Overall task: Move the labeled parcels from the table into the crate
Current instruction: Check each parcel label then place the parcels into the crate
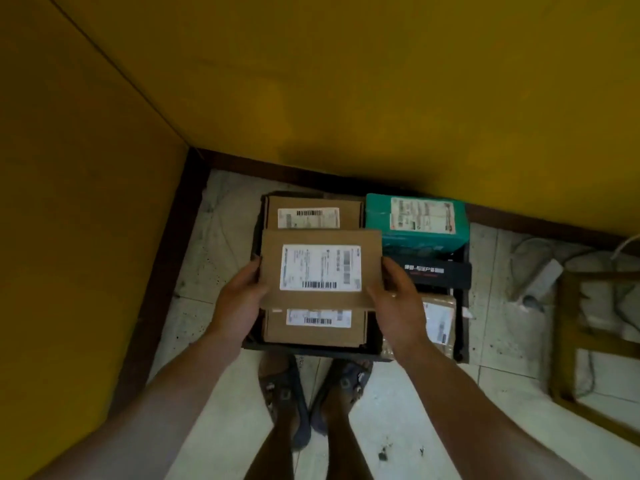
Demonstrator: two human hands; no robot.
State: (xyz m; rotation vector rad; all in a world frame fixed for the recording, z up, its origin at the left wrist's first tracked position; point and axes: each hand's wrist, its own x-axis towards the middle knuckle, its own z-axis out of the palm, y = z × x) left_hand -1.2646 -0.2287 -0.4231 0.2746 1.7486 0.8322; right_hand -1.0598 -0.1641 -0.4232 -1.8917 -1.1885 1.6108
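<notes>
I hold a flat brown cardboard parcel (pixel 320 268) with a white shipping label above a dark crate (pixel 462 327) on the floor. My left hand (pixel 239 296) grips its left edge and my right hand (pixel 394 299) grips its right edge. Below it in the crate lie two more brown labeled parcels, one at the back (pixel 311 211) and one at the front (pixel 315 329). On the crate's right side sit a teal labeled box (pixel 415 220), a black box (pixel 440 271) and a tan taped parcel (pixel 440 320).
The crate stands in a corner of yellow walls (pixel 311 81) on a pale tiled floor (pixel 398 410). My feet in sandals (pixel 287 393) are just in front of it. A wooden frame (pixel 595 344) and a grey cable with adapter (pixel 543 275) lie to the right.
</notes>
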